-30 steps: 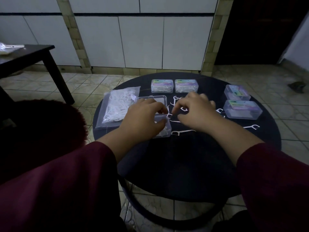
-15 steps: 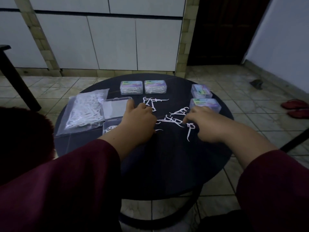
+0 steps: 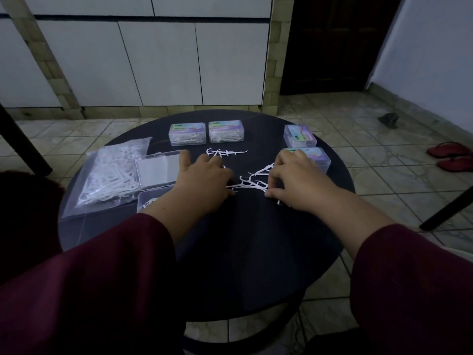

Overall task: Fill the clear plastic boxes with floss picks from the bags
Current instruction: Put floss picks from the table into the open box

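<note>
Nearest the camera, two dark red sleeves reach over the round black table (image 3: 230,265), and both hands work the same scatter of loose floss picks (image 3: 252,184) at its middle — presumably tipped out there so they can be sorted before boxing. The right hand (image 3: 298,183) has its fingers curled down onto the pile, thumb and fingertips seeming to pinch a pick or two, though the dim light makes the grip hard to confirm. The left hand (image 3: 204,180) lies flatter, fingers fairly straight and pressing the pile's left edge, likely corralling picks toward the other hand. Just left of it sits the open clear box (image 3: 147,201) with a few picks inside, its lid (image 3: 158,170) hinged back — kept close for a short carry. Beside that lies the bag (image 3: 112,175), still well stocked. Farther off, two filled, closed boxes (image 3: 207,131) stand side by side, and two more boxes (image 3: 303,144) wait at the right, parked clear of the work.
</note>
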